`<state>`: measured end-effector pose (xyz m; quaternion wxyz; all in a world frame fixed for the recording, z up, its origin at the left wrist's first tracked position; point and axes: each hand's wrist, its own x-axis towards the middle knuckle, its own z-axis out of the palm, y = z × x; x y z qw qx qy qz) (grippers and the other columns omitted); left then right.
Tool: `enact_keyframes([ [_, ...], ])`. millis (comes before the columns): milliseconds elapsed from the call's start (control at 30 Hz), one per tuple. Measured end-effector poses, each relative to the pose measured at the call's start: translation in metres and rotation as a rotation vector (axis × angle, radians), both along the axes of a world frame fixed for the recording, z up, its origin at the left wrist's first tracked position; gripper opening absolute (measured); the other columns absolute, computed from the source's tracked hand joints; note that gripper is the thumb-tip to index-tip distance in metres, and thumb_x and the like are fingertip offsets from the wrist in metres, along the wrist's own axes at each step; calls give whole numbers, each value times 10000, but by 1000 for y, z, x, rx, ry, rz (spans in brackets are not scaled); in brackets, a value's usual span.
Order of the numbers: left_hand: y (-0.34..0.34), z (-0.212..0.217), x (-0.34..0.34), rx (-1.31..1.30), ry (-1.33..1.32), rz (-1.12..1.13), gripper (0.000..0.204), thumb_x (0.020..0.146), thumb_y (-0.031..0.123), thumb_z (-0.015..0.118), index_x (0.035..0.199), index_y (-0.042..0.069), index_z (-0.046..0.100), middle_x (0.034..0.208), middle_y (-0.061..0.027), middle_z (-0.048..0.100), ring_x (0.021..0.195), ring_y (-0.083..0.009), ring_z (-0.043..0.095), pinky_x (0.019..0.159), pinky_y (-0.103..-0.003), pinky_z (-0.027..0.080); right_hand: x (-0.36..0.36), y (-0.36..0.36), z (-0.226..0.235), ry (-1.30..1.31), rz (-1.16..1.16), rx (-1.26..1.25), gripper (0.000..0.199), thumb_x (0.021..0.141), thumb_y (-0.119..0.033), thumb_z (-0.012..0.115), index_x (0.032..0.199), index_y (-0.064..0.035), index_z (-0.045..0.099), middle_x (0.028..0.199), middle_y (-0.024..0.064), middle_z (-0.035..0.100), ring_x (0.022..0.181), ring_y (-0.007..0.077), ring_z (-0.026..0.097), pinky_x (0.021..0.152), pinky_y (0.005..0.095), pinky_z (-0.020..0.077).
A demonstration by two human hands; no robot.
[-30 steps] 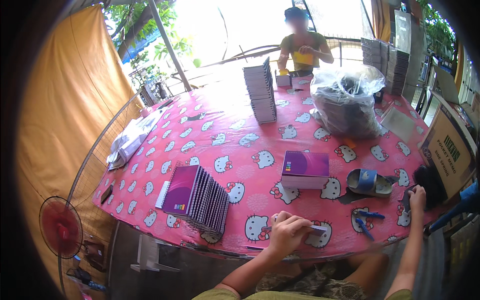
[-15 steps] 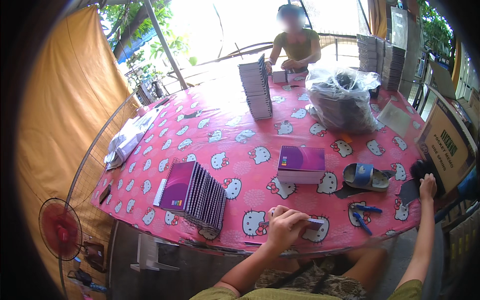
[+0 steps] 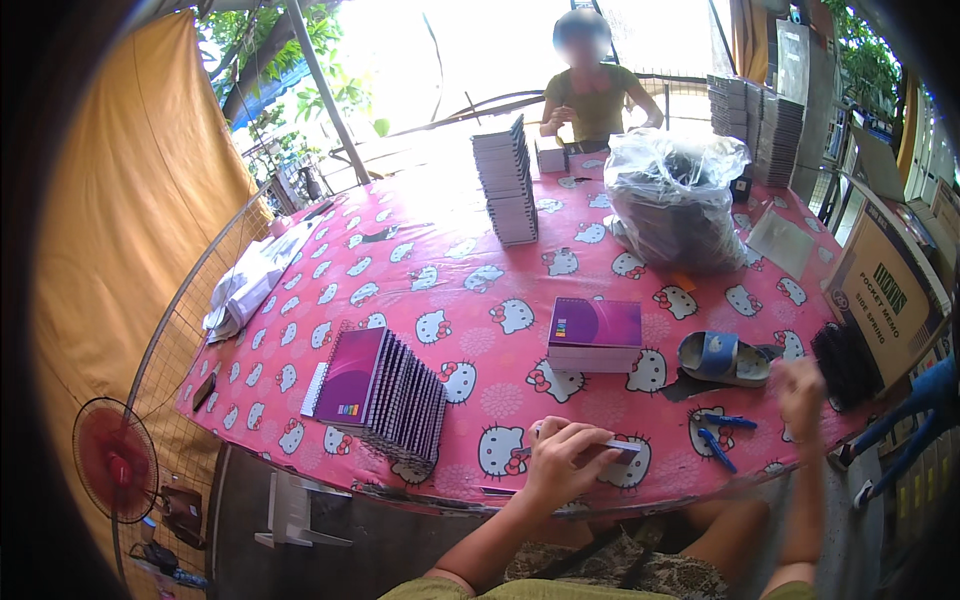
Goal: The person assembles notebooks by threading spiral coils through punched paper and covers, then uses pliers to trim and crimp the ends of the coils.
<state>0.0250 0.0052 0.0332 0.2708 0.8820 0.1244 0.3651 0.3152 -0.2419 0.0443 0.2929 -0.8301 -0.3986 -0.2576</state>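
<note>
My left hand is closed around a small notepad near the table's front edge; its pages face up and right, and the hand covers most of it. Raised over the right edge of the table, my right hand is smeared by motion, so its fingers and anything in them cannot be made out. Beside it lies a black bundle of thin coil-like pieces, against the cardboard box. A blue-strapped slipper and blue-handled pliers rest to the left of that hand.
Purple spiral notebooks stand in a row at left; a purple-covered pad stack sits mid-table. Farther back are a tall notebook stack and a plastic bag of dark things. Another person sits across the pink table.
My right hand has left the black bundle and moved left and a little toward me. My left hand keeps the notepad. The person across has drawn both hands back from the pads.
</note>
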Motion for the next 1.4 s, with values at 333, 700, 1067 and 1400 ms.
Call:
enact_keyframes([
  [333,1,-2,2,11,-11,3,209,677,278,831,837,162,763,809,46,701,813,-175,530,788,-338,354,-170,84,22,626,469,89,173,789,-44,723,950,-34,661,855,100,631,688,203,620,597,315,485],
  [700,-1,-4,2,5,-22,9,192,672,275,834,815,169,764,794,47,700,830,-179,540,789,-342,370,-163,93,16,596,395,246,199,769,-100,767,949,-43,704,757,82,633,630,179,591,577,303,461],
  [1067,-2,-3,2,-38,-39,-17,191,665,248,839,816,158,765,785,37,699,780,-176,542,783,-323,375,-156,92,-2,851,523,209,279,741,33,751,995,-83,751,831,45,627,711,114,598,616,254,478],
  [1400,0,-1,1,-32,-26,-26,192,681,245,836,839,156,772,786,31,698,789,-171,534,766,-324,379,-143,92,0,1157,604,156,250,725,-20,801,959,-104,768,822,18,646,723,73,574,608,217,452],
])
